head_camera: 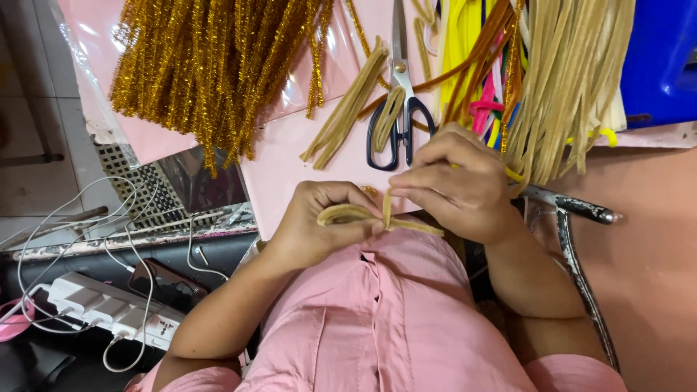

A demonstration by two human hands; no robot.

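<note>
My left hand (319, 225) grips a folded bundle of tan pipe cleaners (348, 215) close to my chest. My right hand (454, 181) pinches a tan strand that stands upright across that bundle's middle. The bundle's other end pokes out to the right under my right hand. Both hands touch the same bundle, just above my pink shirt. Black-handled scissors (398, 109) lie on the pink sheet (283, 156) just beyond my hands.
A heap of gold tinsel pipe cleaners (210, 65) lies at the upper left. Loose tan pieces (348, 105) sit by the scissors. Tan, yellow and pink stems (552, 72) pile at the upper right beside a blue box (664, 58). A white power strip (109, 308) with cables and a phone (167, 283) lie lower left.
</note>
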